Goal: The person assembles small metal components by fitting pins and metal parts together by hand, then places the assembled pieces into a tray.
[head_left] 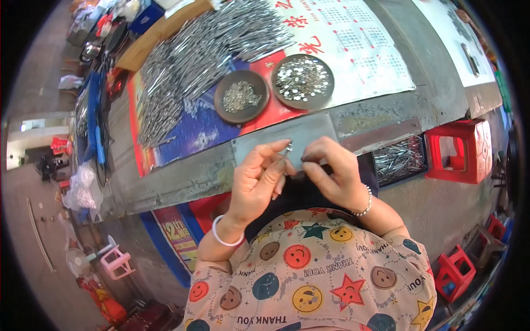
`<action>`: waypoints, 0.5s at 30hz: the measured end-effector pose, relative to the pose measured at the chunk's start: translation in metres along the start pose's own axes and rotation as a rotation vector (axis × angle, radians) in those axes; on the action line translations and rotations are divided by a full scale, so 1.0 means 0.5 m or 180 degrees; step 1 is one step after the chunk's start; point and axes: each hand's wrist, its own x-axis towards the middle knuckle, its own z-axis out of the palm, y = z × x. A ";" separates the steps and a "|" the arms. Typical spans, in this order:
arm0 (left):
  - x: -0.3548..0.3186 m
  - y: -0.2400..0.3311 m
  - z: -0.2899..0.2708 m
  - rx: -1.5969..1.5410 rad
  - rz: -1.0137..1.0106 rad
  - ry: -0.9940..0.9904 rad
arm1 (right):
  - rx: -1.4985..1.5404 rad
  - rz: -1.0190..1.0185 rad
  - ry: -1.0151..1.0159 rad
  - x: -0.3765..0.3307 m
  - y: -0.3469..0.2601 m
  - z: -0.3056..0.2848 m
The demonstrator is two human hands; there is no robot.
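Right at the near edge of the table [182, 182], both hands meet over a bare grey metal plate [287, 135]. Between them sits a small metal piece [289, 147], a shiny bit pinched at the fingertips, too small for me to make out its shape or which way its length runs. The left hand [256, 182] has thumb and forefinger narrowed onto it from the left, the other fingers curled loosely below. The right hand [331, 171] closes in from the right, fingertips bent down and drawn together, touching or nearly touching the same piece; whether it holds a second part I cannot tell. So the piece lies dead centre between the two hands, neither one clearly nearer.

Just beyond the hands, farther across the table, stand two dark round dishes side by side: the left dish [241, 96] with a small heap of tiny metal bits, the right dish [302, 80] fuller with small shiny discs. Both are a short reach straight ahead. Farther and to the left spreads a large heap of thin metal rods [199, 60]. Off to the right, below the table edge, a box of rods [398, 160] sits beside a red stool [461, 151].
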 end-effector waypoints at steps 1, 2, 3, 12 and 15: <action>-0.010 -0.002 0.009 -0.0100 0.0033 0.0058 | 0.0150 -0.0028 -0.0067 0.002 -0.009 0.016; -0.019 -0.008 0.013 -0.0208 0.0110 0.0088 | 0.0350 0.0109 -0.0076 0.000 -0.012 0.031; -0.027 -0.013 0.017 -0.0319 0.0183 0.0097 | 0.0333 0.0091 -0.0106 0.001 -0.014 0.040; -0.088 -0.087 0.063 0.0039 0.0748 0.1236 | -0.0890 -0.0318 -0.0193 -0.031 -0.002 0.083; -0.106 -0.090 0.093 0.0008 0.0712 0.1598 | -0.1603 -0.0038 -0.0595 -0.057 -0.021 0.096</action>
